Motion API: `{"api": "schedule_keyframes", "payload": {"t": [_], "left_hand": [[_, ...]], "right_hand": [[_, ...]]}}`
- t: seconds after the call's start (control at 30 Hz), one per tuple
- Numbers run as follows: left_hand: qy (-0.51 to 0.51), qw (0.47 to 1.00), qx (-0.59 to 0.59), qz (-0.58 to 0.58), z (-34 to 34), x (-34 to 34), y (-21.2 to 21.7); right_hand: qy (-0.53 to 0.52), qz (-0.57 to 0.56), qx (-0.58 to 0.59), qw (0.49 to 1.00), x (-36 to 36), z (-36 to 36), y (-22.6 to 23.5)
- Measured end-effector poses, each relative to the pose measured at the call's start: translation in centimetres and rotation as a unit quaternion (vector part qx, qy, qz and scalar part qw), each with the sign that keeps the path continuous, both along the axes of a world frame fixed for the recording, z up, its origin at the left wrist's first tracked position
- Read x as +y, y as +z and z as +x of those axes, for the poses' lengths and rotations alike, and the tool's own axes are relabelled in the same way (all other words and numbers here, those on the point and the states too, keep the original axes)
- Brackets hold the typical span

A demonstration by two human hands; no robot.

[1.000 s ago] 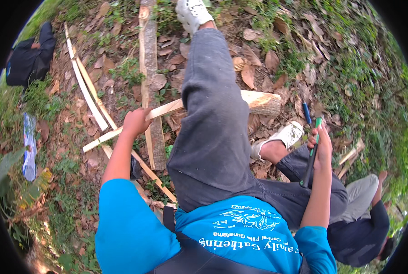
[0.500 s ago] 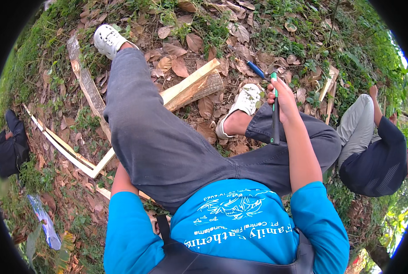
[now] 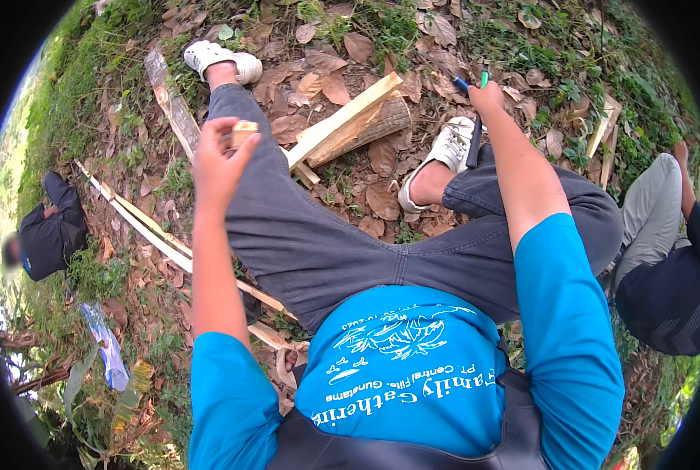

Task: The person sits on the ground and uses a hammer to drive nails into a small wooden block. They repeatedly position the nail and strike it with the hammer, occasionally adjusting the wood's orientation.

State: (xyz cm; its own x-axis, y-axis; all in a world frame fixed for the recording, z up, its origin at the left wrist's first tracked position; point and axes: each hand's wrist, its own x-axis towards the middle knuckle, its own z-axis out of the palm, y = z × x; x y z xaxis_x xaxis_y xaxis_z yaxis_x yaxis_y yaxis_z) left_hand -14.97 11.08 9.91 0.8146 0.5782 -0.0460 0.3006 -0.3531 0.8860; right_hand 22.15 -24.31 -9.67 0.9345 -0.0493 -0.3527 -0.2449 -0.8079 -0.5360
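In my raised left hand point(image 3: 223, 160), a small pale yellowish wooden piece point(image 3: 245, 131) is held between thumb and fingers, slightly blurred, above my left leg. My right hand point(image 3: 488, 99) is closed around a hammer point(image 3: 474, 142) with a black and green handle; its head is hardly visible. Right beside that hand is the blue handle of a slim tool point(image 3: 461, 84); whether the fingers touch it I cannot tell. Between my legs lie a split log with bark point(image 3: 369, 129) and a pale split length of wood point(image 3: 350, 117) resting against it.
Long pale wood strips point(image 3: 142, 223) and a bark-covered plank point(image 3: 173, 106) lie on the left. More split wood point(image 3: 604, 129) lies at the right. One person point(image 3: 56, 227) sits far left, another point(image 3: 659, 258) close on my right. Dry leaves point(image 3: 381, 200) cover the ground.
My left hand has come up from beside my left thigh, now with the small wooden piece. My right hand has moved forward with the hammer, toward the blue-handled tool. The view has shifted slightly.
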Motion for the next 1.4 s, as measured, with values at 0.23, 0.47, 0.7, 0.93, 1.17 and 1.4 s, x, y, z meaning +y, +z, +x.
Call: {"api": "schedule_keyframes", "payload": {"t": [0.23, 0.47, 0.7, 0.93, 1.17, 1.4], "left_hand": [[-0.112, 0.980, 0.072, 0.145, 8.4, -7.0, -11.0], [-0.093, 0.971, 0.120, 0.187, 9.1, -7.4, -13.2], [-0.090, 0.975, 0.125, 0.162, 8.7, -7.1, -13.0], [-0.058, 0.977, 0.094, 0.181, 7.9, -7.5, -13.4], [-0.049, 0.979, 0.097, 0.172, 7.9, -7.6, -13.6], [-0.051, 0.978, 0.113, 0.168, 7.5, -7.4, -15.3]], "right_hand": [[0.119, -0.107, -0.069, 0.985, 0.4, 0.1, -2.2], [0.125, -0.114, -0.062, 0.984, -1.1, -0.5, -4.0], [0.117, -0.149, -0.029, 0.981, -1.3, -1.1, -4.4], [0.169, -0.124, -0.039, 0.977, -1.6, -1.1, -0.9], [0.138, 0.137, -0.108, 0.975, -2.2, -0.1, 4.2], [0.184, 0.270, -0.193, 0.925, 2.0, -3.7, 15.8]]}}
